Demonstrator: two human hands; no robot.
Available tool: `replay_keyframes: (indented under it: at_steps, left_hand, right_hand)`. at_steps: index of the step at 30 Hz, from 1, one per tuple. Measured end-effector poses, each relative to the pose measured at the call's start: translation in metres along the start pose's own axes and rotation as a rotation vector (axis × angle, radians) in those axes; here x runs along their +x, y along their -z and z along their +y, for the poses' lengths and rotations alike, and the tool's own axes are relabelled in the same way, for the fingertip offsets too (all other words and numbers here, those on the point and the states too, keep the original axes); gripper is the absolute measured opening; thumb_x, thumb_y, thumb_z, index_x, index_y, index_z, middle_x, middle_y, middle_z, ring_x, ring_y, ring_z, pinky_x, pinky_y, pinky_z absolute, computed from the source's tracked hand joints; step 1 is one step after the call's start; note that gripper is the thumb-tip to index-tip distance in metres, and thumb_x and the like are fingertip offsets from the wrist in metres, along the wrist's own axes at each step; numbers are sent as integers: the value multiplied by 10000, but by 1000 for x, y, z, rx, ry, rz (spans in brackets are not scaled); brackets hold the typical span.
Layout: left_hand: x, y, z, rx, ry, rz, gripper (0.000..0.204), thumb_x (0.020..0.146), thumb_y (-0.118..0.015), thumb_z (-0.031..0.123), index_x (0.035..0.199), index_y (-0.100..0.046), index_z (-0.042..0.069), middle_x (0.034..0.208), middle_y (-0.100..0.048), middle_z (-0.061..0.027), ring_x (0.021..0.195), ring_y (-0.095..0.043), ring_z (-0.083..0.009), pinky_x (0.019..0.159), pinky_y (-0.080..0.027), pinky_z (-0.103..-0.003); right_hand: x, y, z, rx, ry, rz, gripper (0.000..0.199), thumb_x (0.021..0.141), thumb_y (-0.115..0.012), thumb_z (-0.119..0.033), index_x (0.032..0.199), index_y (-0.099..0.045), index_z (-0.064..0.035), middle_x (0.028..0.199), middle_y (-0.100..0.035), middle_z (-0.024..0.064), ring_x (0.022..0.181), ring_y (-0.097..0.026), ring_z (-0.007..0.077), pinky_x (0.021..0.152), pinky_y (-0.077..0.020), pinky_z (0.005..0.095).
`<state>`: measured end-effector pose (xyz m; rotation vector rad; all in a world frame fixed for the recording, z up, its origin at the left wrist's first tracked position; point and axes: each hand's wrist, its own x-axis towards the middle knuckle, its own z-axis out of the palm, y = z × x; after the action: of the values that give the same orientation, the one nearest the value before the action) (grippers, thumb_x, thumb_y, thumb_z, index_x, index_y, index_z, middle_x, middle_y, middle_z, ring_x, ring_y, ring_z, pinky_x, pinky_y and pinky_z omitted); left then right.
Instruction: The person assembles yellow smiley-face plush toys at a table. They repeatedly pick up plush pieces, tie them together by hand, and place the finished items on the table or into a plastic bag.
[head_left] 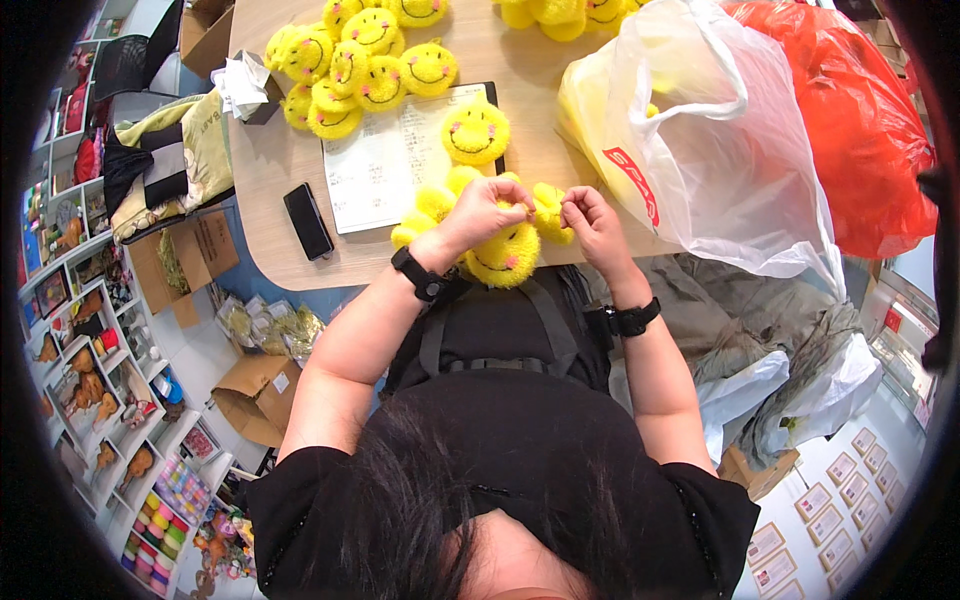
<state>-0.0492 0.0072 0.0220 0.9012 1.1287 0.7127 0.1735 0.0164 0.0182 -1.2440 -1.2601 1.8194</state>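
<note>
Both my hands are above the near edge of the table, over yellow plush smiley faces. My left hand (482,212) is closed in a pinch right above a plush smiley (506,262) lying at the table edge; what its fingertips hold is too small to name. A short gap to the right, my right hand (596,226) pinches thumb and finger together, also on something I cannot make out. Between them sits another fuzzy yellow plush piece (552,212). One more smiley plush (475,132) rests on the open notebook (365,170), and other yellow pieces (428,207) are left of my left hand.
A heap of smiley plushes (372,62) lies at the far left of the table. A black phone (308,221) and a tissue box (250,90) are near the left edge. A white plastic bag (720,170) and a red bag (850,120) fill the right.
</note>
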Motion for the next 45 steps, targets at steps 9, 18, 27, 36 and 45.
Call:
replay_keyframes:
  at_steps: [9,18,27,36,45]
  left_hand:
    - [7,-22,-11,-276,67,-2,159,922,-635,73,1044,-671,-22,919,-685,-41,845,-644,-98,770,-521,-243]
    - [10,-19,-15,38,-2,58,225,902,-679,122,1064,-682,-34,914,-702,-59,844,-651,-103,765,-530,-264]
    - [16,-22,-22,86,34,95,229,867,-710,165,995,-719,-25,888,-722,-86,825,-672,-139,752,-532,-281]
    - [12,-25,-19,385,-157,224,186,862,-696,127,953,-656,-31,841,-686,-25,792,-599,-73,737,-503,-243]
    - [15,-23,-27,46,28,71,70,897,-629,100,948,-596,65,903,-575,49,844,-513,-36,742,-447,-212]
  right_hand:
    - [-4,-10,2,-112,13,13,77,984,-569,-83,1014,-574,-12,855,-602,2,761,-576,70,705,-478,222]
    - [-2,-8,5,-205,47,92,118,935,-643,-108,973,-626,3,794,-655,26,703,-596,78,631,-476,235]
    - [-3,-7,5,-242,53,104,133,924,-659,-113,980,-634,5,791,-666,36,692,-586,76,622,-476,241]
    - [-2,-15,-6,-414,191,185,140,881,-709,-101,967,-636,-19,884,-619,28,665,-553,91,608,-463,228]
    - [0,-18,3,-285,158,179,128,841,-742,-115,870,-661,-21,921,-576,18,599,-490,60,560,-429,214]
